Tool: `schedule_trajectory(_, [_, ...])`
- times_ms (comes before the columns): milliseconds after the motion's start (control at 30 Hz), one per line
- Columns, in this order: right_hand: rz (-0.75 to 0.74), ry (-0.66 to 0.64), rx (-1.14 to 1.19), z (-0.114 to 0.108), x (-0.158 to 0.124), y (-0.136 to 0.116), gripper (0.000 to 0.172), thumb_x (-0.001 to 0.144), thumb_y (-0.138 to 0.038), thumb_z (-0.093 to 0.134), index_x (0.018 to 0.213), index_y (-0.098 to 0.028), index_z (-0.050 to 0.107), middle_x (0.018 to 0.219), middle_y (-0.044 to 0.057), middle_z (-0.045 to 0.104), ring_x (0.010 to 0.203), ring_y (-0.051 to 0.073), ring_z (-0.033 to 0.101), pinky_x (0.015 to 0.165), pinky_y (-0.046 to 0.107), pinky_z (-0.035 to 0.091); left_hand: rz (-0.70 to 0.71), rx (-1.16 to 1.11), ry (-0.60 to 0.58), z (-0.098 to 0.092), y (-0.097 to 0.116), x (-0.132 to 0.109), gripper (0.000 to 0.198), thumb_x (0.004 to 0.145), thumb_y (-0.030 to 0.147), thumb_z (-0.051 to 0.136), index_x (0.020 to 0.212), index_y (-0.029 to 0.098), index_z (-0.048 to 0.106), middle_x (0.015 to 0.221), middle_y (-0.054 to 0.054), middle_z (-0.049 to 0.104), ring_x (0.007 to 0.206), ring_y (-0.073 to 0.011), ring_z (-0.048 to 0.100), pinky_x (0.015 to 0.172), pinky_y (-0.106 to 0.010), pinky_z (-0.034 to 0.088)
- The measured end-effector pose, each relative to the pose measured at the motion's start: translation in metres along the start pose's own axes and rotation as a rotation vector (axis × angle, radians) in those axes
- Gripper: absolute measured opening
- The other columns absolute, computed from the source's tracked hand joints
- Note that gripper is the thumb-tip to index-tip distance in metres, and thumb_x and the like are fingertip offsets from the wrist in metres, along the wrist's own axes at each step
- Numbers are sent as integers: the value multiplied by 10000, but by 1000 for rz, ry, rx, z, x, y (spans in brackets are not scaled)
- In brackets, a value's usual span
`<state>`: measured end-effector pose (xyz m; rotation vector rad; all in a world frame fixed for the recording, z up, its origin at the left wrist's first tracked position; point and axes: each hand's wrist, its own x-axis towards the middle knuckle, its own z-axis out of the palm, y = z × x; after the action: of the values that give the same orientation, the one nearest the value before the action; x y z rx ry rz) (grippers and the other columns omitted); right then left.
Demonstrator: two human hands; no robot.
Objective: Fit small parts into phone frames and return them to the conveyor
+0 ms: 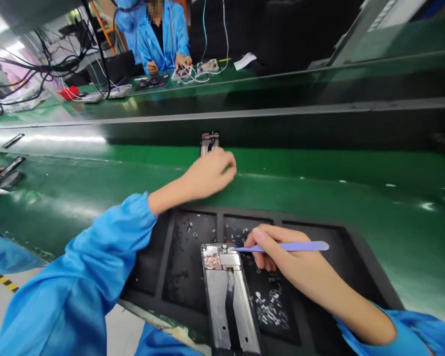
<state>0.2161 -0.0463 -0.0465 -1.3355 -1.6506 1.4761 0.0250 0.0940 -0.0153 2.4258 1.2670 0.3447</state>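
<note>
Head view. The right hand (278,247) is closed in a pinch: thumb and fingers have hold of a lilac pair of tweezers (296,246). The tweezers point left, and their narrow tip meets the far right part of an opened phone (222,306). We cannot tell whether the tip grips a part. The left hand (207,175) is extended to the far side with fingers bent; it overlaps the near end of a second phone unit (209,140). We cannot tell how far that grip is open or whether it has hold of the unit.

We find the opened phone over a black compartment tray (219,227), between the two forearms. Its long axis runs near to far, with the far end leaning slightly left. A black ribbon (230,301) follows that axis, and a copper-coloured patch (212,262) sits at the far left. The picture's edge cuts the near end.

To the right of the phone, we note small loose parts (272,311) in a compartment. The green bench (356,198) extends beyond the tray to the far side and right. A long dark barrier (282,128) bounds the far side; the worn bench edge (163,324) lies near left.
</note>
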Motion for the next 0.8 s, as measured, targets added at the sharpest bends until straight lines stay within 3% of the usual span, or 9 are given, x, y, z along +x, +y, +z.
schedule_trajectory(67, [-16, -12, -30, 1, -1, -1, 534, 965, -620, 463, 686, -204, 649, 567, 15, 622, 514, 141, 543, 511, 269, 417, 185, -45, -194, -2, 20, -44, 111, 937, 211, 557, 937, 199, 667, 977, -29, 653, 975, -192, 624, 948, -293, 467])
schedule_trajectory(100, [-32, -17, -64, 0, -2, -2, 519, 974, -576, 464, 655, -207, 640, 568, 14, 628, 519, 139, 549, 529, 272, 418, 243, -65, -258, -2, 27, -63, 74, 880, 192, 626, 942, 201, 667, 951, -16, 646, 934, -181, 622, 909, -272, 476])
schedule_trajectory(200, [-57, -19, -154, -2, -3, -4, 486, 980, -480, 472, 600, -213, 614, 575, 6, 639, 524, 133, 547, 542, 275, 399, 301, -121, -333, 3, 32, -97, 276, 800, 260, 757, 1033, 164, 646, 990, -47, 625, 930, -211, 603, 888, -315, 481])
schedule_trajectory(467, [-44, 12, -229, -5, -2, -1, 487, 1008, -480, 428, 653, -214, 629, 586, 10, 633, 523, 146, 546, 520, 286, 383, 385, -242, -336, 16, 13, -85, 205, 840, 249, 786, 964, 160, 649, 924, -17, 646, 887, -181, 568, 831, -279, 461])
schedule_trajectory(667, [-26, 12, -158, -6, 0, -3, 453, 990, -494, 500, 662, -216, 642, 598, 12, 663, 529, 151, 573, 503, 277, 409, 484, -305, -323, 19, 6, -84, 88, 955, 235, 655, 963, 147, 662, 892, -19, 666, 834, -162, 563, 815, -272, 443])
schedule_trajectory(800, [5, 107, 37, -8, 2, -2, 447, 954, -577, 565, 709, -216, 657, 588, 10, 650, 539, 147, 569, 524, 271, 451, 497, -261, -301, 20, 8, -84, 238, 938, 383, 702, 925, 152, 648, 849, -15, 640, 791, -166, 533, 768, -273, 423])
